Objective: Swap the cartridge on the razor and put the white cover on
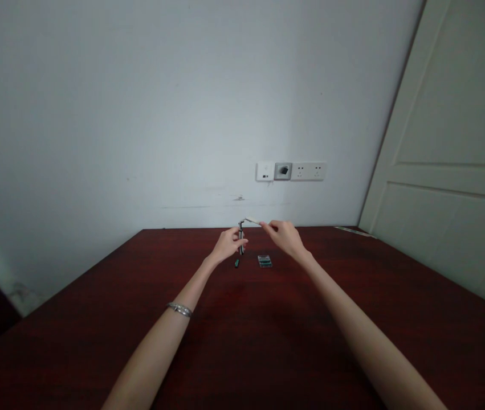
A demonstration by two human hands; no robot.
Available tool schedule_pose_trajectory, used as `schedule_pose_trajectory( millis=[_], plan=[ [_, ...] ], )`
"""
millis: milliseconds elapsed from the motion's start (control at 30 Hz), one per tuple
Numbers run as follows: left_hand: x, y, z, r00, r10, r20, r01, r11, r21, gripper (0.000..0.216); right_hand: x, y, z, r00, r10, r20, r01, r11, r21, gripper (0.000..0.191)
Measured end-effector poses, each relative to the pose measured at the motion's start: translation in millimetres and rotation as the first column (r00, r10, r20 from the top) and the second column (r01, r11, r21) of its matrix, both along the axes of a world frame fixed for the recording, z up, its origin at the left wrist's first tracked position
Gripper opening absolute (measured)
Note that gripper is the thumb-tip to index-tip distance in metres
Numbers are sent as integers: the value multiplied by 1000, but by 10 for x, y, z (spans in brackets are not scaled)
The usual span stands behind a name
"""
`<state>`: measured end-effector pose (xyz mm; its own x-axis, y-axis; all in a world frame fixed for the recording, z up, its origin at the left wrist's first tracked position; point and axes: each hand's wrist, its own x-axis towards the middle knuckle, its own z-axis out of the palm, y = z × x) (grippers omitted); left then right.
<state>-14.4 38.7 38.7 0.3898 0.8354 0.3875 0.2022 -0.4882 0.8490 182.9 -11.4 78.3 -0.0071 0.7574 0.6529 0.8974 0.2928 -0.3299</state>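
In the head view my left hand (227, 245) pinches a slim black-and-white stick (241, 242) with a short bent head, like a razor; it stands upright above the table, and its exact kind is unclear. My right hand (284, 233) is closed on one end of a thin whitish strip (252, 220). The strip's far end reaches the top of the stick; whether they touch cannot be made out. Below my left hand lies a small dark green piece (236, 263). To its right rests a small clear case (264, 261) with green parts inside.
The dark red table (242, 330) runs back to a pale wall. White wall sockets (308, 171) and a grey plate with a black plug (284, 170) are above its back edge. A flat pale strip (355, 232) lies at the back right, near a light panelled door (451, 171).
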Motion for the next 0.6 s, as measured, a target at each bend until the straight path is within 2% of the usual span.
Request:
schedule_pose_trajectory(
  millis=[67,233,400,533,600],
  plan=[
    [-4,0,1,1000,-13,4,13,1000,-13,17,22,28,-30,999,-5,-41,6,1000,9,59],
    [0,-20,14,998,-57,-27,57,998,-4,13,-29,26,-71,992,105,-64,-105,994,-3,59],
    [3,-74,59,991,-120,-58,117,992,-43,11,-11,42,-118,995,77,-71,-76,997,11,58],
    [-2,-43,43,987,-157,-36,152,982,-112,12,53,116,-156,975,112,-194,-102,993,58,55],
    [-3,-11,19,983,-184,-1,182,973,-143,15,56,148,-163,948,162,-272,-159,987,35,49]
  ],
)
